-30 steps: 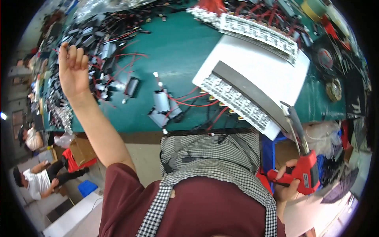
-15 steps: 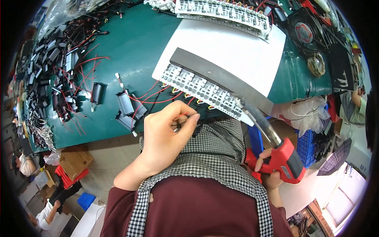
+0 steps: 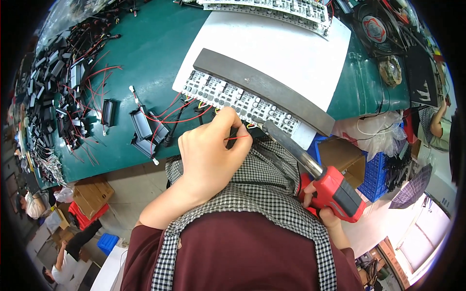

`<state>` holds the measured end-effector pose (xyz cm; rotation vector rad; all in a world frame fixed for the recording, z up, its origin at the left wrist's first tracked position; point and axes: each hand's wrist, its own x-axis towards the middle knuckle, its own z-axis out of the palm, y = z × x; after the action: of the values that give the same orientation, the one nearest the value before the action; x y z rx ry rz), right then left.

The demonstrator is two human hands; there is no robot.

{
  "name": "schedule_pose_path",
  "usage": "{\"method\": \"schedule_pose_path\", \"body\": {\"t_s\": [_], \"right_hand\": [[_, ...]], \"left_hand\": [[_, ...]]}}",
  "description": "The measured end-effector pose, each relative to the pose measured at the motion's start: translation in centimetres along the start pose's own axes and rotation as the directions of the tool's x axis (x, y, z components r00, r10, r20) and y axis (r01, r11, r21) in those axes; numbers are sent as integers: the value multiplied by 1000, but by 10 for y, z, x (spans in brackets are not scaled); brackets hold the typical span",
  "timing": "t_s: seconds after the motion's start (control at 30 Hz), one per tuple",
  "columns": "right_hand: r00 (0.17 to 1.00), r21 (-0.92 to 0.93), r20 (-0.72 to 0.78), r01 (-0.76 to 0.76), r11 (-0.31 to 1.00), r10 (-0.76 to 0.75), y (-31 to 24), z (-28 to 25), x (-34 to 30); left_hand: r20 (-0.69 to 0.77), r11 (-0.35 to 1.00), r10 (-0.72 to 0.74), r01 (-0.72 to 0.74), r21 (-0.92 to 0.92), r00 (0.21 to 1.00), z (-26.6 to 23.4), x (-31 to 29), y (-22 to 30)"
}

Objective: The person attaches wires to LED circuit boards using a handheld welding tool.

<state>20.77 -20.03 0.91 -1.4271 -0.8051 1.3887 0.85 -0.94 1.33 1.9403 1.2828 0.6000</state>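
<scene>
My left hand (image 3: pixel 206 155) is closed in a pinch at the near edge of a white circuit board (image 3: pixel 238 98), with a thin red wire (image 3: pixel 238 137) between thumb and fingers. A red soldering gun (image 3: pixel 335 191) is gripped in my right hand (image 3: pixel 328 217), which its body partly hides. The gun's long metal barrel (image 3: pixel 293 150) points up and left, its tip at the board's near edge close to my left fingertips. Whether the tip touches a joint is too small to tell. Along the board's far side lies a dark grey bar (image 3: pixel 262 80). Red wires run left from the board towards black plastic holders (image 3: pixel 141 123).
White paper (image 3: pixel 286 48) lies under the board on the green table (image 3: pixel 160 48). More circuit boards (image 3: pixel 272 12) are stacked at the back. Black holders and wires (image 3: pixel 63 82) heap up at left; a fan (image 3: pixel 376 30) stands at right. A blue crate (image 3: pixel 376 177) sits below.
The soldering gun has moved left, its tip now near my left fingers. My left hand has come slightly up to the board's edge. The board and table appear shifted left and up in view.
</scene>
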Motion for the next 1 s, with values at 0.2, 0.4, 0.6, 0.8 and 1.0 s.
{"method": "schedule_pose_path", "body": {"t_s": [0.2, 0.4, 0.6, 0.8, 1.0], "right_hand": [[999, 102, -32, -23, 995, 26, -3, 4, 6], [997, 206, 1, -71, 976, 72, -7, 4, 9], [999, 185, -18, -41, 982, 45, -1, 3, 6], [999, 197, -20, -42, 979, 46, 1, 2, 5], [997, 203, -50, -42, 978, 53, 3, 2, 2]], "left_hand": [[-21, 1000, 5, -4, 28, 1000, 1, -1, 0], [-73, 998, 66, -67, -9, 995, 5, -1, -4], [-38, 999, 39, -39, 6, 999, 2, -1, -3], [-51, 999, 48, -48, -7, 998, 3, -1, -3], [13, 999, -10, 11, -44, 1000, 0, -1, -3]]}}
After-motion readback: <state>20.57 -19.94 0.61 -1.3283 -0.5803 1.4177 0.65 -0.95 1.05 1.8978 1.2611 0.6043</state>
